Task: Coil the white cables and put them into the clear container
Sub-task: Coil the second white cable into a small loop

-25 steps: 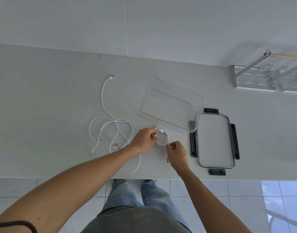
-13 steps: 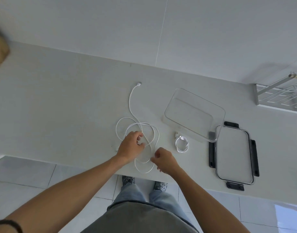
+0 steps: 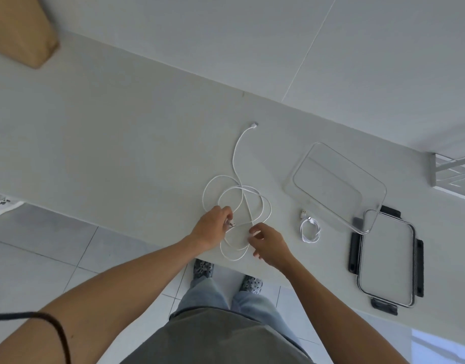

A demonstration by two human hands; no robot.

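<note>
A long white cable (image 3: 236,191) lies in loose loops on the pale counter, one plug end stretched away toward the wall. My left hand (image 3: 213,227) pinches the cable's USB plug at the near side of the loops. My right hand (image 3: 268,244) pinches the same cable just right of that. A short white cable (image 3: 309,228) lies coiled on the counter to the right, touched by neither hand. The clear container (image 3: 373,191) stands open and empty beyond it.
The container's lid (image 3: 386,258), with black clips, lies flat at the right, its corner under the container's rim. A metal rack (image 3: 455,174) stands at the far right. A brown cardboard box (image 3: 21,30) sits at the top left. The counter's near edge runs just below my hands.
Both hands let go of the small coiled cable, which now lies on the counter, and moved left to the long cable. My left hand took its plug, my right its cord.
</note>
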